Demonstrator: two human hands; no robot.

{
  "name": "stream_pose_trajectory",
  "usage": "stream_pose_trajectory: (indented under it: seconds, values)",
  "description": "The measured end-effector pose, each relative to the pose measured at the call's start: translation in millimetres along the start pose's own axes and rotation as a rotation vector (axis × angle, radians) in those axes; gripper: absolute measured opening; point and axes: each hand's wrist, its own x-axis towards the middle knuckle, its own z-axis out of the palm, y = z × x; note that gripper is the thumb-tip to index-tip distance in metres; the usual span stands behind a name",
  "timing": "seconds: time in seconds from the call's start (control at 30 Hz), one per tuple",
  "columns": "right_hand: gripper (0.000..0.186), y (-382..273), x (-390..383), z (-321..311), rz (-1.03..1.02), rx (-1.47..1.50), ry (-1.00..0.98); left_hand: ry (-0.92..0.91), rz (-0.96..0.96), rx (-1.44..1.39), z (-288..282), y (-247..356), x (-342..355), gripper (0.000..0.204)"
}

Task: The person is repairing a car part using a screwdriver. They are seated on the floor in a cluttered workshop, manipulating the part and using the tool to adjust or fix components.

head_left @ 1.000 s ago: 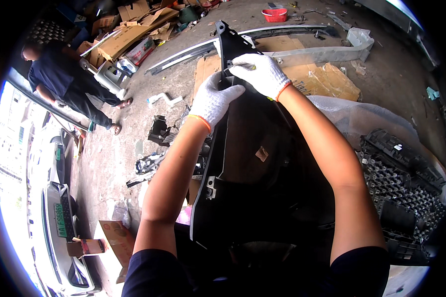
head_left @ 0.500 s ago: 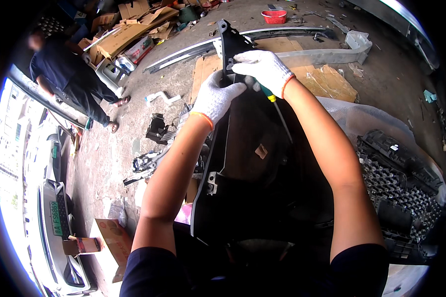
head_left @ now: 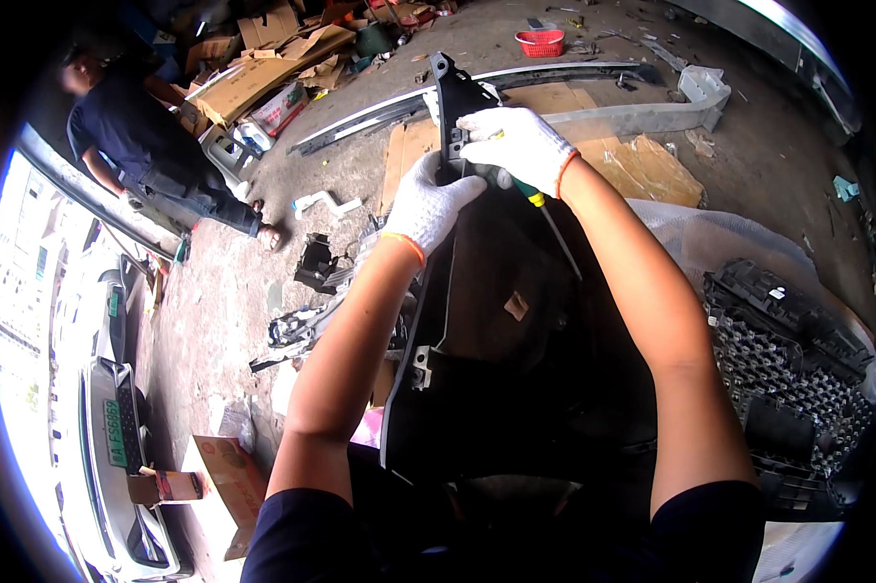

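Note:
A large black plastic car part [head_left: 486, 301], probably a bumper, stretches away from my body with its narrow end pointing forward. My left hand [head_left: 426, 206], in a white knit glove, is closed around its left edge near that far end. Just beyond, my gloved right hand [head_left: 517, 146] has thumb and fingers at a small clip [head_left: 456, 146] on the same edge. Tucked in the right palm is a screwdriver [head_left: 559, 238] with a green and yellow handle, its shaft pointing back toward me. Another metal clip [head_left: 421, 367] sits lower on the edge. Some fingertips are hidden.
A co-worker [head_left: 156, 146] stands at the far left. Flattened cardboard [head_left: 263, 83] is heaped behind. Long metal beams [head_left: 642, 119] and a red basket [head_left: 540, 43] lie ahead. A black grille [head_left: 797, 389] rests at right; a cardboard box [head_left: 219, 491] stands at lower left.
Both hands keep nearly the same place on the black part, with the right fingers shifted slightly at the clip. The co-worker has stepped a little to the right. The whole view has shifted slightly.

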Motion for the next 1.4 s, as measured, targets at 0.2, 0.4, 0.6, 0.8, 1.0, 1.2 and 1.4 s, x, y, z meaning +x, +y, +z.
stream_pose_trajectory:
  seconds: [0.2, 0.4, 0.6, 0.8, 1.0, 1.2, 1.4]
  values:
    - [0.041, -13.2, -10.5, 0.7, 0.150, 0.228, 0.000, 0.020, -0.007, 0.054, 0.4, 4.3, -2.2, 0.059]
    - [0.034, -21.0, -11.5, -1.6, 0.242, 0.318, 0.058, 0.012, 0.032, 0.124, 1.3, 1.1, 2.2, 0.058]
    - [0.032, -29.5, -12.4, 3.3, 0.240, 0.297, 0.029, 0.042, 0.032, 0.213, -2.1, 4.3, 1.3, 0.058]
    - [0.036, -8.7, -7.8, -1.8, 0.217, 0.307, 0.007, 0.084, 0.013, 0.371, 2.7, 14.3, 6.7, 0.059]
    - [0.039, -8.8, -7.4, -2.8, 0.226, 0.325, -0.036, 0.144, -0.019, 0.566, 2.3, 17.8, 20.1, 0.065]
    - [0.040, -6.8, -11.1, -2.8, 0.231, 0.366, -0.036, 0.219, 0.044, 0.621, 6.2, 3.7, 34.1, 0.067]
    - [0.044, -1.1, -11.8, 1.6, 0.238, 0.432, 0.018, 0.260, 0.063, 0.661, 7.9, 7.3, 30.3, 0.067]
